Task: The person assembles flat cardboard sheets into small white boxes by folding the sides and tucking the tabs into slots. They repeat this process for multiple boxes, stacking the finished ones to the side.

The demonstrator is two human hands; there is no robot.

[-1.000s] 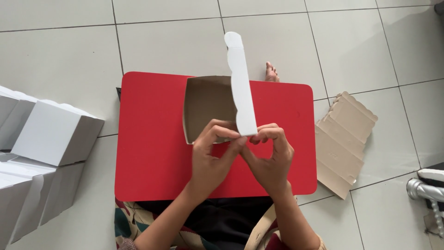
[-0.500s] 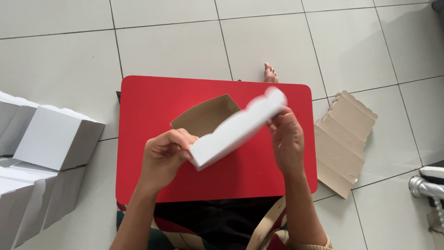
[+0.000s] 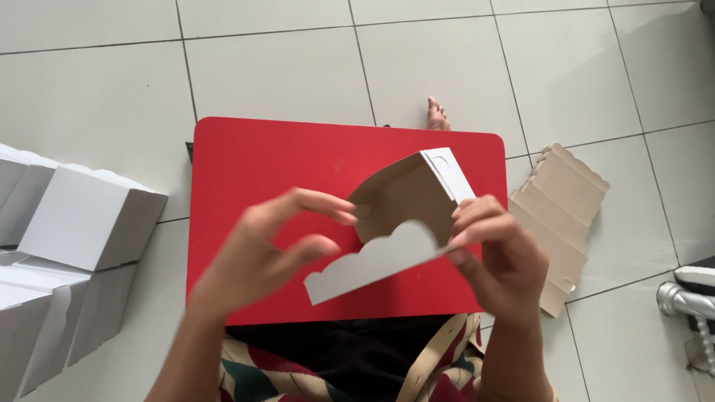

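Tiled floor, red table point(image 3: 261, 171) underneath. Right hand point(image 3: 495, 257) pinches the half-folded cardboard box point(image 3: 402, 216) at its flap so it stays up; left hand point(image 3: 261, 257) hovers open beside it, fingertips grazing the brown inside.

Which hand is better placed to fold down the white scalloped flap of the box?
Probably the left hand: it is open, its fingers beside the scalloped flap. The right hand already grips the cardboard box.
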